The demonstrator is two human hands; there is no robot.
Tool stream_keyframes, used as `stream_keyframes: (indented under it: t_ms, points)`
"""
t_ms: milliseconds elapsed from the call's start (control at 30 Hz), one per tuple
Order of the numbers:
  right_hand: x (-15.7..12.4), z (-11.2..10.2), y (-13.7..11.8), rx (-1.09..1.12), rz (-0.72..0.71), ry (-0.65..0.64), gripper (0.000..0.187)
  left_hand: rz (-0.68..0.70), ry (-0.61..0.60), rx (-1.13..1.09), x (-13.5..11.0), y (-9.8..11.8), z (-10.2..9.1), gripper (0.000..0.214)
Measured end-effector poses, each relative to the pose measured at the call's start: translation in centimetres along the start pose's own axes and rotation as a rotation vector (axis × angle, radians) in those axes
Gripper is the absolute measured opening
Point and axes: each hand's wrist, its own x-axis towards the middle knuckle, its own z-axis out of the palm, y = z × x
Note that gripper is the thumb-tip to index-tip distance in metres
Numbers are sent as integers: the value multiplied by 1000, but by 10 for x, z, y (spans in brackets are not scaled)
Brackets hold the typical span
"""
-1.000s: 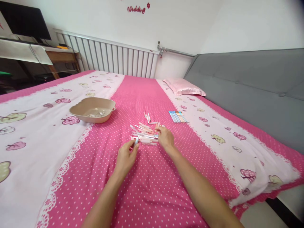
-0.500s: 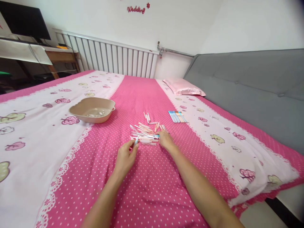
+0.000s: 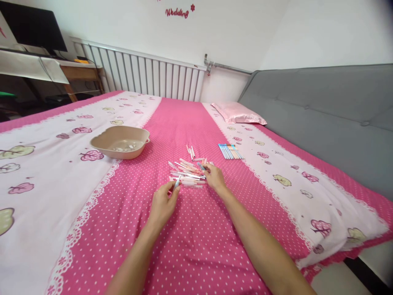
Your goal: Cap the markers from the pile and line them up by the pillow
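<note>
My left hand [image 3: 162, 203] is closed on a slim light-blue pen part [image 3: 177, 182] with a white end pointing up. Across from it, my right hand [image 3: 214, 177] pinches a small blue pen piece [image 3: 201, 166], perhaps a cap, just over the pile. Between and beyond both hands lies a loose heap of pen parts [image 3: 188, 178], mostly clear, pink and white, on the pink dotted bedspread. Slightly farther off are a few separate pieces [image 3: 190, 152]. To the right, a neat row of blue and orange pens [image 3: 230, 151] lies side by side.
A beige plastic basin [image 3: 121, 155] with several small white pieces in it stands at the left. Farther back are a pink pillow [image 3: 238, 112], a grey headboard [image 3: 322, 106] and a white radiator [image 3: 144, 71]. A desk with a monitor [image 3: 33, 26] is at the far left.
My right hand has lifted from the right side of the heap and now shows a blue pen piece in its fingers. My left hand keeps its hold, almost unmoved.
</note>
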Motion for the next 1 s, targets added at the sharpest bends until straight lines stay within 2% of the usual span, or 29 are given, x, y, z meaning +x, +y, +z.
stream_keyframes:
  t_ms: [67, 167, 233, 300, 433, 533, 667, 767, 867, 1000]
  points:
    - [0, 4, -7, 177, -46, -36, 25, 2, 3, 0, 0, 0, 0, 35]
    - [-5, 9, -21, 673, -74, -148, 23, 1, 1, 3, 0, -1, 0, 34]
    - [-11, 9, -31, 946, -42, -234, 27, -1, -1, 2, 0, -1, 0, 34]
    - [-17, 8, -38, 1067, 11, -313, 31, -5, -2, 0, 0, -1, 0, 33]
    - [-23, 6, -46, 1181, 51, -415, 34, -2, -7, 10, 0, -2, 0, 33]
    - [-23, 5, -49, 1206, 62, -405, 35, 5, -5, 15, 0, -2, 0, 32]
    - [-24, 3, -50, 1194, 79, -331, 35, -6, -3, 9, 0, -2, 0, 33]
    - [-24, 3, -49, 1188, 73, -225, 26, -7, -6, 19, 0, -1, 0, 33]
    - [-22, 4, -48, 1204, 71, -132, 25, -7, -3, 25, 1, -1, 0, 34]
    - [-21, 4, -50, 1269, 71, -96, 29, -7, -5, 22, 1, -1, 0, 34]
